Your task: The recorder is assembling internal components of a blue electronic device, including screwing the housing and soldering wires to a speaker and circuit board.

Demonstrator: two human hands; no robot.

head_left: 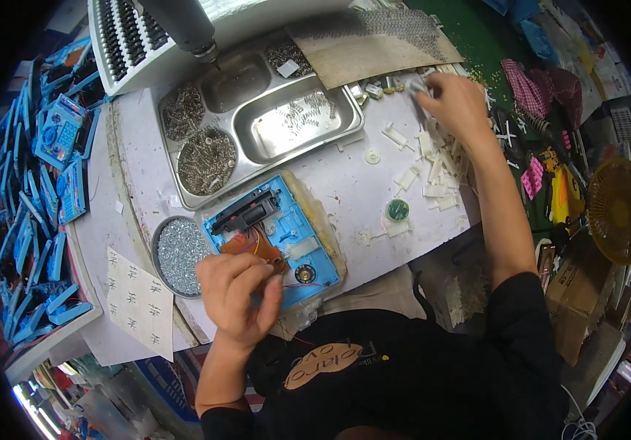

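In front of me a blue plastic housing [308,246] lies open side up on a pale block. Inside it are a black part [248,214], a brown circuit board [268,251] with thin wires, and a small round speaker [305,273]. Over its near left corner is my left hand [238,297], fingers curled and closed; what they pinch, if anything, is hidden. My right hand [456,104] reaches to the far right of the table, thumb and fingers closing at small greyish parts that I cannot make out. White plastic pieces [436,172] lie heaped just below it.
A steel compartment tray [352,130] of springs and small metal parts stands behind the housing. A power screwdriver [183,26] hangs above it. Beside the housing sits a round dish [155,249] of screws. Blue housings [59,139] pile up at left; a cardboard sheet [367,62] lies far right.
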